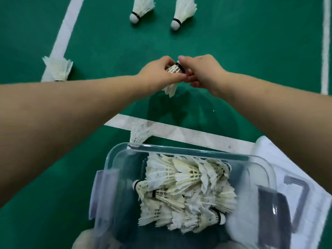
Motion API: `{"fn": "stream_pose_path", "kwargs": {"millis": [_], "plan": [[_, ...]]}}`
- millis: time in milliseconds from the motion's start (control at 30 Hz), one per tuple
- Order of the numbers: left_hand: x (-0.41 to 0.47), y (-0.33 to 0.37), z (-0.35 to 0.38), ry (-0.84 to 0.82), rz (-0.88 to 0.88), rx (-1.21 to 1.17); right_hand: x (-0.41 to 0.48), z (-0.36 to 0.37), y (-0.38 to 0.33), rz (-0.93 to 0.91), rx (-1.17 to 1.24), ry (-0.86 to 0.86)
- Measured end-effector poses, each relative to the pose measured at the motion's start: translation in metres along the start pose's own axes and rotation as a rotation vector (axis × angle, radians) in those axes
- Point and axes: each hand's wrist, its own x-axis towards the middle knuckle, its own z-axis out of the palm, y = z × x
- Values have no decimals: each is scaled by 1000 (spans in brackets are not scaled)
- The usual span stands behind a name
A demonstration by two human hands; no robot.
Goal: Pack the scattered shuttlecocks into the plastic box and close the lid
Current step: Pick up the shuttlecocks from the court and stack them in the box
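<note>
Shuttlecocks (186, 191) are seen piled loosely in the clear plastic box (179, 152), which stands open on the green court floor (107, 42) at the near edge of the view. A white lid (309, 209) with a grey clip is laid flat on the floor at the right side of the box; whether it reaches under the box cannot be told. Beyond the box, above the floor, a held shuttlecock (173, 70) is gripped by both hands: the left hand (158, 72) is curled round its feather skirt, whose tips stick out below the fingers, and the right hand (203, 69) is closed round its black-banded cork end, the cork itself being hidden. Four more are left on the floor: a nearest shuttlecock (139, 134) lies on the white line (179, 133) just beyond the box's far rim, a left shuttlecock (58, 69) stands on another line, and a far-left shuttlecock (142, 8) and a far-right shuttlecock (183, 11) lie side by side, corks toward the camera.
</note>
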Motion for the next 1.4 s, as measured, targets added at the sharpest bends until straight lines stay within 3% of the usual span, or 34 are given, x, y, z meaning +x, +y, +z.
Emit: {"fn": "stream_pose_path", "kwargs": {"millis": [100,167,233,333,433,800,1400], "plan": [[-8,-20,-20,50,21,196,-4,28,-4,3,93,-136],[-16,-36,-30,91,35,267,-6,43,2,0,32,-202],[-25,-52,-39,131,43,318,-12,52,9,-96,-280,-286],[-34,-74,-46,138,68,371,-27,68,14,-354,-891,-606],[-40,-89,-48,133,68,354,-38,87,15,-499,-1138,-770],[-54,-102,-59,211,59,263,-27,112,7,-594,-1239,-696],[-65,-92,-59,246,109,309,-28,98,13,-370,-991,-506]]}}
